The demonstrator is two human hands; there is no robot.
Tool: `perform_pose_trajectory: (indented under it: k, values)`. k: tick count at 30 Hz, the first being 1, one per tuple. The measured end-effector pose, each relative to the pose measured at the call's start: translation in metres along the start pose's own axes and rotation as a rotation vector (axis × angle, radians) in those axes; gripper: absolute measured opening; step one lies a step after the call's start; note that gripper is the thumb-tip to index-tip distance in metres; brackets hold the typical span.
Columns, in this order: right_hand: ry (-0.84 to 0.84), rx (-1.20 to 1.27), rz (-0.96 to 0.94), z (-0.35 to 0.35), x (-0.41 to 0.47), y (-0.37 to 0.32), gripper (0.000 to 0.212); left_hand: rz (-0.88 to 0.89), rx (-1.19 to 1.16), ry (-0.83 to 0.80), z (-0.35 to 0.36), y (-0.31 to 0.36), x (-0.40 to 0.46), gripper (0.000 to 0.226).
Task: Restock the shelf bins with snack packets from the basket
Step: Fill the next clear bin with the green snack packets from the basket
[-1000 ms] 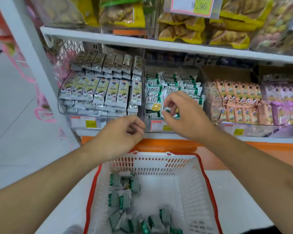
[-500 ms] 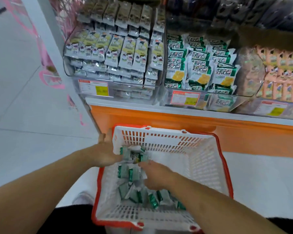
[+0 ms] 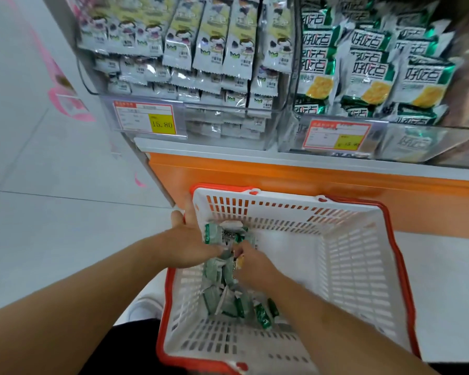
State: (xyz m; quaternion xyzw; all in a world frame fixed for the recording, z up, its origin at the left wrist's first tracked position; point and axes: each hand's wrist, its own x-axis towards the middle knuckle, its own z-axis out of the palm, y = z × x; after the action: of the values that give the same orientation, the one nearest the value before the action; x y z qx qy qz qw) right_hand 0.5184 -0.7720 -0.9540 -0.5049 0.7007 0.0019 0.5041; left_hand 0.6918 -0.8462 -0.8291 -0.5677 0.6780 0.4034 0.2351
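Snack packets [image 3: 225, 282] lie heaped along the left side of the basket [image 3: 363, 266]. My left hand [image 3: 190, 244] clamps a small bunch by the rim; my right hand [image 3: 252, 266] pinches another packet. Slick wrappers could slide from an overfull grip on the lift to the green-packet bin [image 3: 336, 136].

I see the shelf [image 3: 282, 155] above and beyond my grip, carrying two clear bins [image 3: 228, 117] side by side, both full of packets. The basket [image 3: 363, 266] around my grip sits on the pale floor [image 3: 52, 226].
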Motion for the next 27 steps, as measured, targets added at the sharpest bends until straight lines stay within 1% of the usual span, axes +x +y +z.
perform_pose_trajectory:
  k: [2,4,5,6,8,9,10,12,14,15,16,18,19,20,22,23,25,27]
  values:
    - [-0.023,0.103,0.031,-0.028,-0.011,-0.002,0.054,0.025,0.007,-0.015,-0.004,0.004,-0.009,0.11]
    - [-0.054,0.162,0.012,-0.056,-0.028,-0.012,0.067,0.001,-0.02,-0.031,-0.007,0.0,-0.014,0.12]
    - [-0.058,0.173,-0.008,-0.069,-0.036,-0.018,0.068,-0.032,-0.025,-0.028,-0.011,0.0,-0.018,0.122]
    - [-0.05,0.183,-0.033,-0.083,-0.047,-0.025,0.066,-0.05,-0.006,-0.007,-0.013,-0.001,-0.021,0.119]
    - [-0.016,0.193,-0.073,-0.109,-0.073,-0.041,0.055,-0.069,0.095,0.072,-0.023,0.009,-0.036,0.104]
    - [0.005,0.207,-0.091,-0.122,-0.088,-0.049,0.052,-0.047,0.156,0.115,-0.031,0.019,-0.047,0.095]
    - [0.025,0.229,-0.114,-0.135,-0.102,-0.057,0.049,0.012,0.205,0.136,-0.041,0.031,-0.062,0.084]
    - [0.084,0.291,-0.184,-0.159,-0.134,-0.072,0.043,0.155,0.211,0.089,-0.06,0.057,-0.09,0.066]
    - [0.164,0.355,-0.256,-0.181,-0.165,-0.082,0.036,0.285,0.098,0.022,-0.073,0.078,-0.111,0.063]
    - [0.195,0.389,-0.291,-0.192,-0.18,-0.085,0.034,0.365,0.004,0.021,-0.077,0.088,-0.119,0.06]
    - [0.224,0.415,-0.321,-0.201,-0.192,-0.087,0.031,0.45,-0.119,0.035,-0.079,0.098,-0.125,0.054]
    - [0.287,0.458,-0.362,-0.217,-0.214,-0.09,0.028,0.567,-0.422,0.072,-0.081,0.118,-0.136,0.034]
    - [0.32,0.47,-0.369,-0.224,-0.225,-0.091,0.028,0.602,-0.529,0.097,-0.083,0.126,-0.14,0.03]
    - [0.352,0.475,-0.37,-0.23,-0.231,-0.089,0.031,0.628,-0.602,0.133,-0.084,0.134,-0.143,0.032]
    - [0.417,0.475,-0.37,-0.244,-0.242,-0.086,0.043,0.658,-0.626,0.273,-0.09,0.148,-0.139,0.036]
    - [0.453,0.446,-0.371,-0.251,-0.245,-0.085,0.043,0.663,-0.59,0.347,-0.092,0.154,-0.136,0.035]
    - [0.53,0.342,-0.385,-0.268,-0.248,-0.083,0.031,0.675,-0.512,0.47,-0.096,0.166,-0.13,0.03]
    - [0.612,0.227,-0.413,-0.285,-0.247,-0.081,0.021,0.707,-0.501,0.547,-0.101,0.181,-0.129,0.027]
